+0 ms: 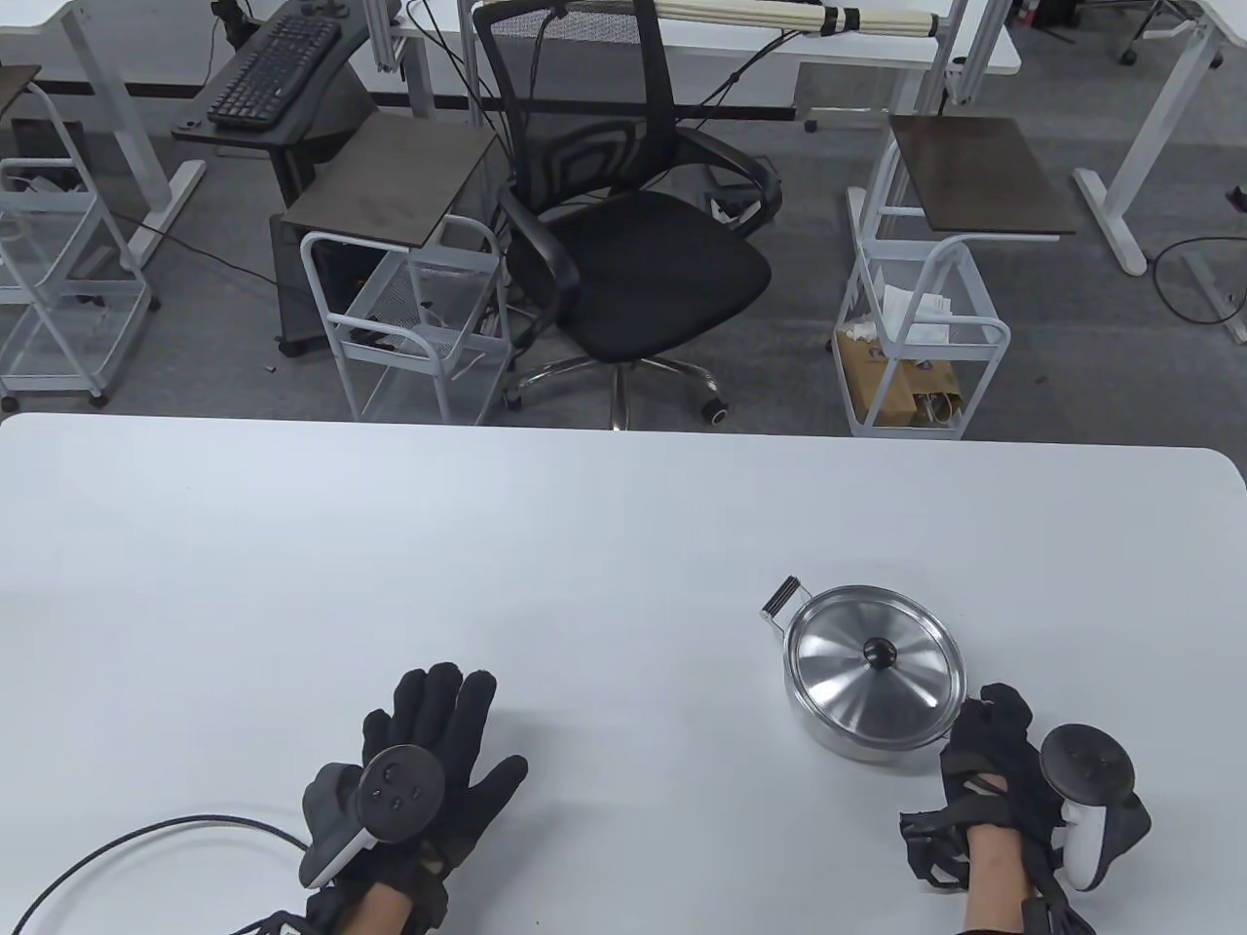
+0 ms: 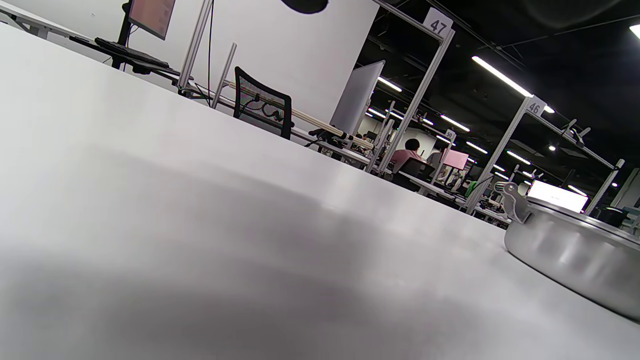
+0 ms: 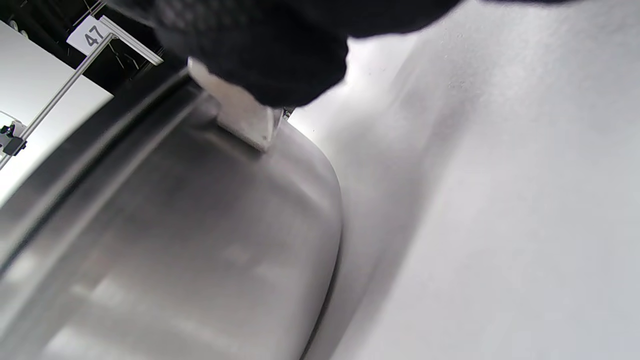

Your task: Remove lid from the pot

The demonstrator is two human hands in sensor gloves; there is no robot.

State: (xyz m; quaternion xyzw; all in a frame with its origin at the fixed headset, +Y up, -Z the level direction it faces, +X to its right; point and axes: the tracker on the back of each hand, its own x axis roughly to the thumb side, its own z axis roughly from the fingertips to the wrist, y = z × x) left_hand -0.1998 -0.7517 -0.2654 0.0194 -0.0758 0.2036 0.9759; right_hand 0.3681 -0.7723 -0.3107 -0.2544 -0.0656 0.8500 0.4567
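Observation:
A steel pot (image 1: 857,735) stands on the white table (image 1: 585,545) at the right, with its steel lid (image 1: 874,672) on it and a black knob (image 1: 880,652) in the lid's middle. One side handle (image 1: 784,596) sticks out at the far left. My right hand (image 1: 984,750) grips the pot's near-right side handle; in the right wrist view its fingers (image 3: 280,55) cover the handle bracket (image 3: 245,117) on the pot wall (image 3: 190,240). My left hand (image 1: 429,750) lies flat on the table, fingers spread, well left of the pot. The pot (image 2: 575,250) shows at the right of the left wrist view.
A black office chair (image 1: 633,243) and white wire carts (image 1: 409,321) stand beyond the table's far edge. A cable (image 1: 146,847) runs from my left wrist across the table's near left.

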